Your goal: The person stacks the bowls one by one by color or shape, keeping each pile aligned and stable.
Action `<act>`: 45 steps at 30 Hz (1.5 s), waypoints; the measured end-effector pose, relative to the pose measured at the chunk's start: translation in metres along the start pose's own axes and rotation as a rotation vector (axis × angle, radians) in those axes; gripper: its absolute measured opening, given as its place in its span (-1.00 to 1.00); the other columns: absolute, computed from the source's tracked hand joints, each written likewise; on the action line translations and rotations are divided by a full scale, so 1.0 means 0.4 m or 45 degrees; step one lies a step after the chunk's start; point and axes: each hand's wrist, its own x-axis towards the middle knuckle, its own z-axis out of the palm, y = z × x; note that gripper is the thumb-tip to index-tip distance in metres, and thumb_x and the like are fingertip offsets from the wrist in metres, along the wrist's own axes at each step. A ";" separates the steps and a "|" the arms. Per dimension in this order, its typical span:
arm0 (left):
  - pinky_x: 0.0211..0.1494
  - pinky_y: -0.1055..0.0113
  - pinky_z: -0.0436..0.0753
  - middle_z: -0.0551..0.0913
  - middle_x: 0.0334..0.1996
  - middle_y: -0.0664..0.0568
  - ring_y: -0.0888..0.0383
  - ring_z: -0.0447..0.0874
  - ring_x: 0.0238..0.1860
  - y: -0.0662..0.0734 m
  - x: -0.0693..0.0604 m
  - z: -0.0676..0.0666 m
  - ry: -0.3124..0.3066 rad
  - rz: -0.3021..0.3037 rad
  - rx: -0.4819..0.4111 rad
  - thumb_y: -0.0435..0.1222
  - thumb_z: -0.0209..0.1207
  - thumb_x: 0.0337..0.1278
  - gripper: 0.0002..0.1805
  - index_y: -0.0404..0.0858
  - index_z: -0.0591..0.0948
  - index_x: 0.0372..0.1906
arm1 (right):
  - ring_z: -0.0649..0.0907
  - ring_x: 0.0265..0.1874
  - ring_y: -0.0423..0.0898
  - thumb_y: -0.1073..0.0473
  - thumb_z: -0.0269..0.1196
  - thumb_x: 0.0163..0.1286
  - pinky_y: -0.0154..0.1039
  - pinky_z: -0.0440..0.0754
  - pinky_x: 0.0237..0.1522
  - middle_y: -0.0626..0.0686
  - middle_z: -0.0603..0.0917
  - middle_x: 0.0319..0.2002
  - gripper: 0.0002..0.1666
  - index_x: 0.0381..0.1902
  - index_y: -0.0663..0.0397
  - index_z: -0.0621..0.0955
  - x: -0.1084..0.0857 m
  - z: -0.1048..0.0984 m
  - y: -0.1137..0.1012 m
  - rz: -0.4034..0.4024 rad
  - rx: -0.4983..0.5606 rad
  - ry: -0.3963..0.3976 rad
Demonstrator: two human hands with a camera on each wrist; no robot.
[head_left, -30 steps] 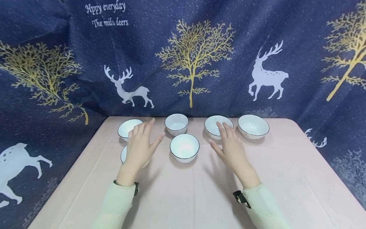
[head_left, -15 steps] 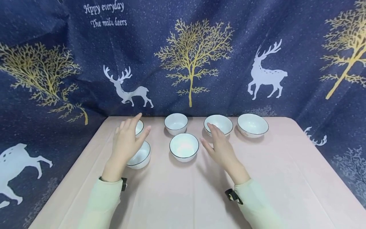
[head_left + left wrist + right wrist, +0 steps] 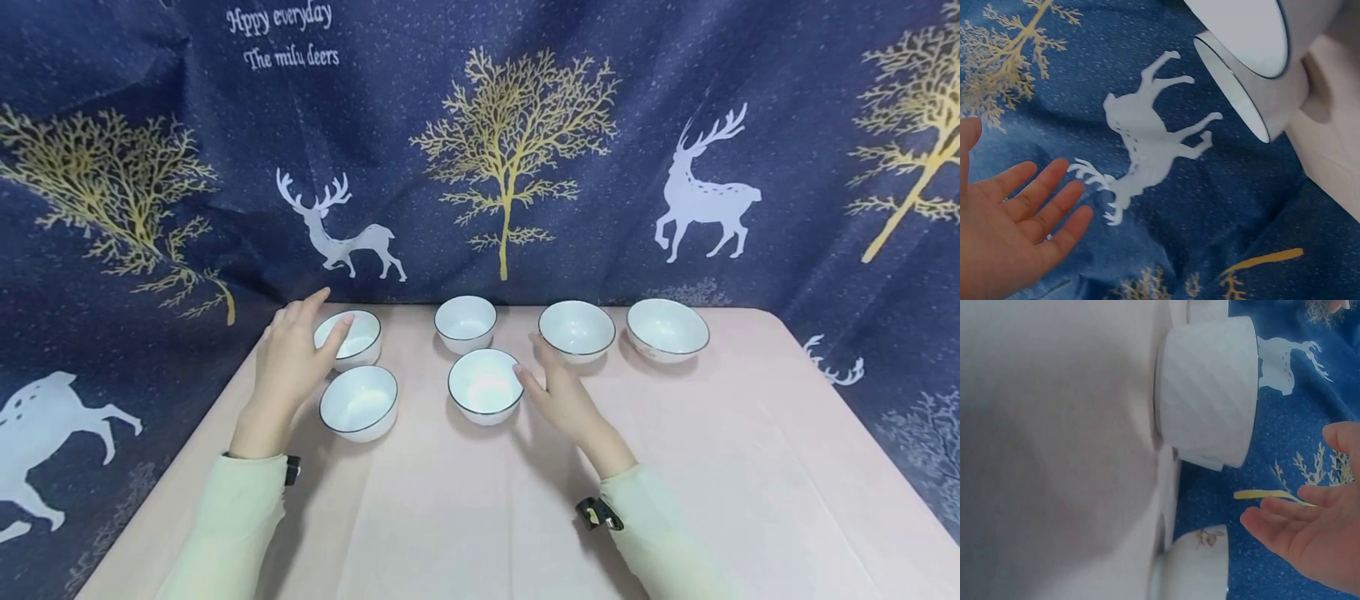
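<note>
Right there at the front centre of the pale pink cloth-covered table [image 3: 450, 517], a glossy white round bowl with a dark rim [image 3: 486, 387], just beside the right hand [image 3: 561, 396], fingers parted and nothing held, same for the left hand [image 3: 288, 358] near the white dark-rimmed rear-left bowl [image 3: 362, 340]. Probably ceramic, so likely light-ish, stiff, slick and breakable, best taken from opposite sides just under the rim. Standing upright, mouth up, round with no long axis across, only a vertical centreline.
</note>
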 end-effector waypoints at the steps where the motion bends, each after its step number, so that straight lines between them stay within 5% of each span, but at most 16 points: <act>1: 0.09 -0.25 0.43 0.48 0.11 -0.36 -0.30 0.38 0.12 -0.006 0.002 0.001 -0.003 -0.009 -0.002 0.08 -0.03 0.37 -0.32 -0.32 0.32 0.37 | 0.32 0.34 0.20 -0.06 0.05 0.49 0.11 0.29 0.39 0.28 0.22 0.41 -0.22 0.47 0.23 0.12 0.002 0.003 0.001 0.004 0.028 -0.007; 9: 0.14 -0.30 0.39 0.46 0.16 -0.35 -0.34 0.34 0.16 -0.053 0.008 0.014 -0.031 -0.080 -0.066 0.07 -0.09 0.40 -0.33 -0.34 0.33 0.36 | 0.38 0.28 0.29 0.07 0.05 0.50 0.10 0.45 0.28 0.38 0.31 0.32 -0.28 0.46 0.27 0.12 0.015 0.033 0.008 0.138 0.256 -0.082; 22: 0.08 -0.34 0.43 0.49 0.12 -0.34 -0.34 0.39 0.14 -0.108 0.017 0.037 -0.060 -0.167 -0.127 0.06 -0.13 0.43 -0.34 -0.36 0.33 0.34 | 0.43 0.24 0.24 0.11 0.04 0.48 0.02 0.51 0.25 0.38 0.38 0.27 -0.34 0.40 0.34 0.20 0.026 0.063 0.028 0.343 0.415 -0.132; 27: 0.07 -0.33 0.45 0.49 0.11 -0.37 -0.35 0.43 0.11 -0.123 0.015 0.044 -0.061 -0.182 -0.151 0.04 -0.13 0.43 -0.37 -0.36 0.34 0.33 | 0.46 0.22 0.20 0.13 0.05 0.47 -0.12 0.63 0.12 0.36 0.37 0.28 -0.33 0.42 0.31 0.18 0.025 0.071 0.035 0.437 0.502 -0.185; 34: 0.08 -0.26 0.49 0.51 0.10 -0.37 -0.32 0.48 0.09 -0.134 0.006 0.056 -0.076 -0.198 -0.173 0.04 -0.13 0.43 -0.35 -0.39 0.33 0.34 | 0.38 0.29 0.21 0.17 0.07 0.41 -0.09 0.56 0.21 0.36 0.34 0.31 -0.29 0.43 0.30 0.17 0.019 0.075 0.039 0.550 0.602 -0.232; 45: 0.12 -0.23 0.50 0.49 0.10 -0.38 -0.30 0.44 0.11 -0.138 -0.013 0.105 -0.112 -0.235 -0.263 0.03 -0.14 0.45 -0.34 -0.44 0.30 0.33 | 0.51 0.15 0.22 0.29 0.03 0.36 -0.19 0.67 0.05 0.40 0.36 0.25 -0.32 0.40 0.39 0.18 0.015 0.083 0.038 0.596 0.706 -0.165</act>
